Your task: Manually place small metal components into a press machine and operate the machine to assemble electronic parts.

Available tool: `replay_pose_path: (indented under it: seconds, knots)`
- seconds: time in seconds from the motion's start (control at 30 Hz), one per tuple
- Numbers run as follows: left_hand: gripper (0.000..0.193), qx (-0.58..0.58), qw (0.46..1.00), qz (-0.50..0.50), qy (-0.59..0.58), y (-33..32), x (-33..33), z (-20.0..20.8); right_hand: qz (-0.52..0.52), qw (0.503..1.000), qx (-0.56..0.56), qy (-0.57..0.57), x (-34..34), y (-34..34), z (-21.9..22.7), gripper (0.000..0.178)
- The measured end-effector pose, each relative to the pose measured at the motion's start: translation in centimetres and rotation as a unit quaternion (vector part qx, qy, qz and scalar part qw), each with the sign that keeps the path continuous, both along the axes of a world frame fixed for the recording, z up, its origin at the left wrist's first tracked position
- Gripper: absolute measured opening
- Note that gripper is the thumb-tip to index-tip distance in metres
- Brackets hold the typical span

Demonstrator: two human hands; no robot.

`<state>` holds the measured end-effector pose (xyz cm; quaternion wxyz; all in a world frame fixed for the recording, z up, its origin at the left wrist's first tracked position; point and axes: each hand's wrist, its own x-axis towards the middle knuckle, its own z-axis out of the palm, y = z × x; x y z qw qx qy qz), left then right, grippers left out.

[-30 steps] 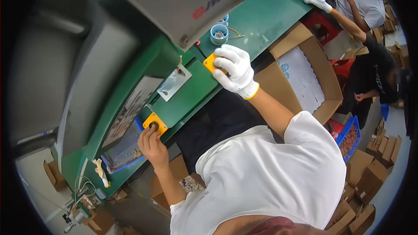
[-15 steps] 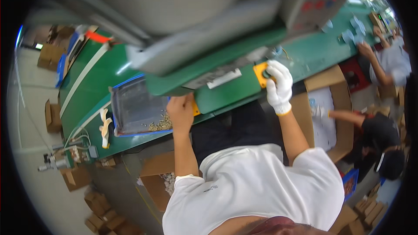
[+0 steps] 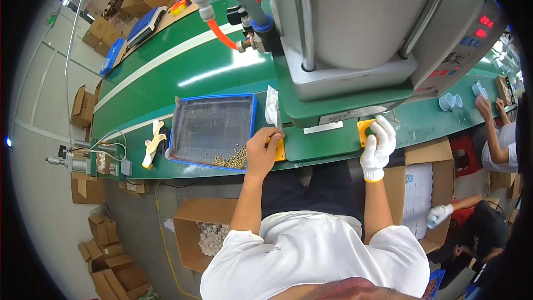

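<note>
My bare left hand rests against a yellow box on the front edge of the green bench. Its fingers are curled and thumb and forefinger close together; whatever they hold is hidden. A white work glove with a yellow cuff covers my right hand, which lies at a second yellow box with a dark round button. Its fingers are bent but apart, and partly hide that box. Between and beyond both hands stands a large press with a grey cylinder and green base.
A blue-rimmed tray holds small brass-coloured parts. Left of it lies a spare glove. Cartons stand below the bench on both sides. Clear bluish cups sit farther right, near co-workers. An orange hose runs to the press.
The view has shifted and sharpened, showing more of the press and tray. Both my hands stay by the yellow boxes. A co-worker's gloved hand has moved away from inside the right carton.
</note>
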<state>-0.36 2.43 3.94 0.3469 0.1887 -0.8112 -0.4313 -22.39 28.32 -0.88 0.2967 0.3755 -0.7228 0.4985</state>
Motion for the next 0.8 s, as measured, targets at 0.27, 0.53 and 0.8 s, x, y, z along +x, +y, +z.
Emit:
replay_pose_path:
  seconds: [0.27, 0.53, 0.8]
  knots:
    - [0.008, -0.035, 0.999, -0.028, -0.010, -0.3, -1.3, 1.8, 0.008, 1.000, 0.011, 0.023, -0.5, 0.0, -0.4, 0.022]
    - [0.030, -0.130, 0.987, -0.096, 0.027, -2.0, -6.8, 9.6, -0.005, 1.000, 0.009, 0.026, -0.7, 0.0, -0.7, 0.018]
    - [0.044, -0.292, 0.932, -0.207, 0.052, -2.2, -10.2, 11.1, 0.011, 1.000, 0.000, 0.026, -0.3, -0.1, -0.3, 0.017]
